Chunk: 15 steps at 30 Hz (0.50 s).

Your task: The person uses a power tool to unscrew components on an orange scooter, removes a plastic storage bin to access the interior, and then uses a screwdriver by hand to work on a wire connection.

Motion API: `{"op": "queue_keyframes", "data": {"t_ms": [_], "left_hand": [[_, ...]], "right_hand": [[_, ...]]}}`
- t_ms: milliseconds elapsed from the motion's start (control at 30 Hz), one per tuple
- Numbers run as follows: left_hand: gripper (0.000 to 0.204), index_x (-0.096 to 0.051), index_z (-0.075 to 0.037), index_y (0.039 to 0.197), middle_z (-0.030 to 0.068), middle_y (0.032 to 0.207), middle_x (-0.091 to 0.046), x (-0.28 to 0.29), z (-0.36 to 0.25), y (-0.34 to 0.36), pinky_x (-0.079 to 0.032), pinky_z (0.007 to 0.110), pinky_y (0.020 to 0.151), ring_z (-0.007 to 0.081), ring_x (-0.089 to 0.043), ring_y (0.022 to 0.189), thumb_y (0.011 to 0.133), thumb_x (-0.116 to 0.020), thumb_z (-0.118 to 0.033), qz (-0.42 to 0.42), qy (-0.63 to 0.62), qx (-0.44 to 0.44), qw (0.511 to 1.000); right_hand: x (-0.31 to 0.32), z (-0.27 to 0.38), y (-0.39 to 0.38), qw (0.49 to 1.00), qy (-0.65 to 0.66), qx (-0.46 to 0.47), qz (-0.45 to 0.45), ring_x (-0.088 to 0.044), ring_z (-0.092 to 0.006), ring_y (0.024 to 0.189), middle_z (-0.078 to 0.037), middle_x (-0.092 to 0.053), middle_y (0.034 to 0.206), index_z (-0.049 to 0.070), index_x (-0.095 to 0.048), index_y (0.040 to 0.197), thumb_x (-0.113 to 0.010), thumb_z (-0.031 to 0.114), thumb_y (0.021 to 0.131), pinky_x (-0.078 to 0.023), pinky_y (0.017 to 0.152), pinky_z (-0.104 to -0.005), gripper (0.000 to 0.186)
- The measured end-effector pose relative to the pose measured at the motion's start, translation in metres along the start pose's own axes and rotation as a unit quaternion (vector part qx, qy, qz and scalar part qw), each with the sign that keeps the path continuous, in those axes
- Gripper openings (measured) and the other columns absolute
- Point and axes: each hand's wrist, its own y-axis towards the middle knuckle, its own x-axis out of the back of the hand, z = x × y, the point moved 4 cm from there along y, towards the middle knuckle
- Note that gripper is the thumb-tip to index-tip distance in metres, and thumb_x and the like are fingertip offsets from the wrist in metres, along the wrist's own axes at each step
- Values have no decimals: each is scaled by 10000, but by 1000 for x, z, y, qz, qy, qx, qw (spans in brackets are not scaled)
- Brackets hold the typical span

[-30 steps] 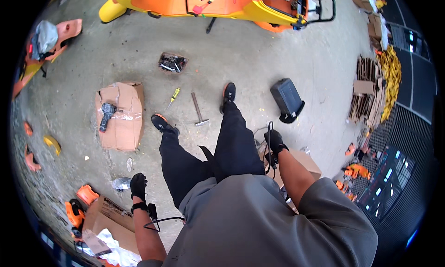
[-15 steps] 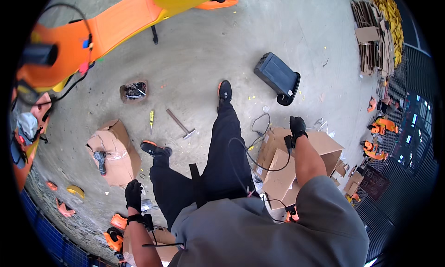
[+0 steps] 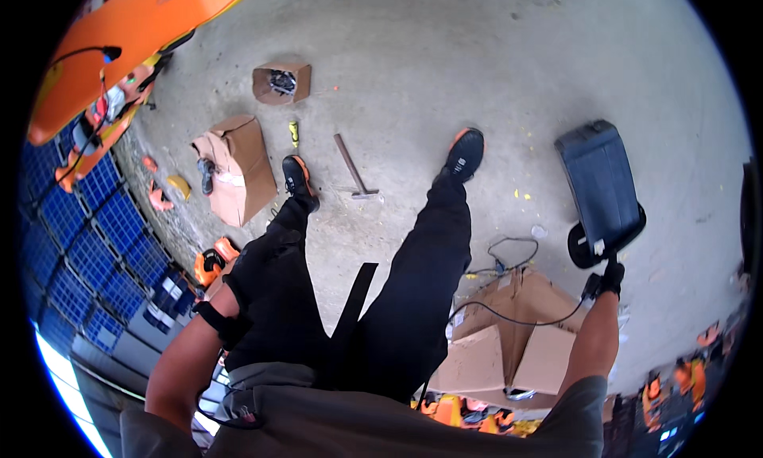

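Observation:
My right hand (image 3: 611,277), in a black glove, is closed at the near rim of a black plastic bin (image 3: 602,180). The bin tips over with its rim toward me; the glove hides the exact grip. My left hand (image 3: 266,261), also dark-gloved, is beside my left thigh, and its fingers blend into the black trousers. Below my right arm is an opened cardboard box (image 3: 469,359) with its flaps spread. A black cable (image 3: 517,321) runs across it to the device on my right wrist.
A hammer (image 3: 354,165) and a yellow screwdriver (image 3: 294,133) lie on the concrete. A power drill (image 3: 206,176) rests on a closed carton (image 3: 246,168). Behind stands a small open box (image 3: 298,83) of dark parts. A large orange-yellow body (image 3: 151,36) fills the upper left.
My right hand has reached forward and right to the bin, which now looks larger and closer. My left hand has come in against my thigh. The whole view has turned.

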Motion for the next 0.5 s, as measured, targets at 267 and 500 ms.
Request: {"op": "queue_keyframes", "data": {"t_ms": [267, 500], "left_hand": [[296, -633, -2, 1190, 117, 940, -677, -30, -25, 16, -535, 301, 746, 182, -666, 816, 919, -655, -119, -29, 141, -31, 989], [323, -640, 3, 1190, 136, 958, -694, -14, -16, 12, -540, 327, 763, 222, -681, 844, 906, -684, -144, -50, 94, -54, 993]], "right_hand": [[-48, 85, -70, 898, 348, -65, 260, -609, -178, 746, -69, -644, 884, 34, -675, 1002, -685, 331, 903, -484, 660, -336, 313], [4, 225, -189, 907, 372, 170, 100, -630, -198, 901, -103, -662, 987, -46, -645, 1127, -689, 204, 909, -525, 789, -333, 335]]}}
